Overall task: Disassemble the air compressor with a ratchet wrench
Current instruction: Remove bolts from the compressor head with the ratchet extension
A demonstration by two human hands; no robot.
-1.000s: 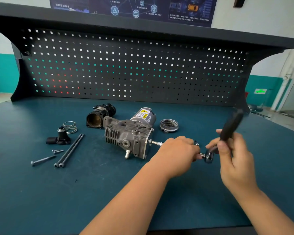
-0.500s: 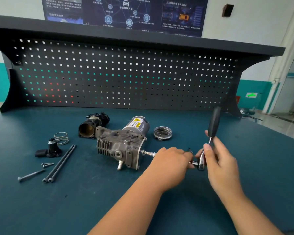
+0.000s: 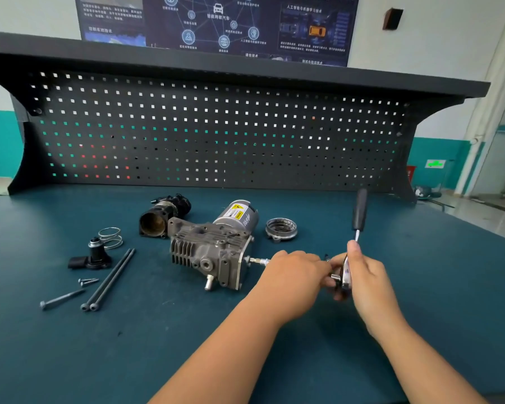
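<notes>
Trainee: Surface and room?

Technician: Workbench [image 3: 70, 360] topped with a dark teal mat. A black pegboard [image 3: 204, 132] stands at 12 o'clock under a dark shelf [image 3: 245, 68]. The wall behind is white with a teal lower band.

Trainee: Compressor location and condition?

Technician: The compressor [image 3: 213, 252] lies on its side at mid-bench. It has a grey finned cast body, with a silver motor cylinder toward 1 o'clock. An extension bar [image 3: 258, 260] runs out of its face toward 3 o'clock. The left hand [image 3: 292, 275] has its fingers curled round that bar. The right hand [image 3: 368, 275] pinches the ratchet wrench [image 3: 359, 214] near its head, with the black handle pointing to 12 o'clock.

Trainee: Loose parts?

Technician: A round metal cover [image 3: 281, 228] lies at 2 o'clock of the compressor. A black housing [image 3: 161, 217] lies at 10 o'clock. At 9 o'clock are a spring [image 3: 110, 237], a black fitting [image 3: 94, 256], two long bolts [image 3: 108, 279] side by side, small screws [image 3: 88, 281] and a single bolt [image 3: 60, 298].

Trainee: Markings?

Technician: The motor carries a yellow label [image 3: 237, 212], but its print is too small to read. The poster [image 3: 216, 21] shows Chinese text, circular icons and an orange car.
</notes>
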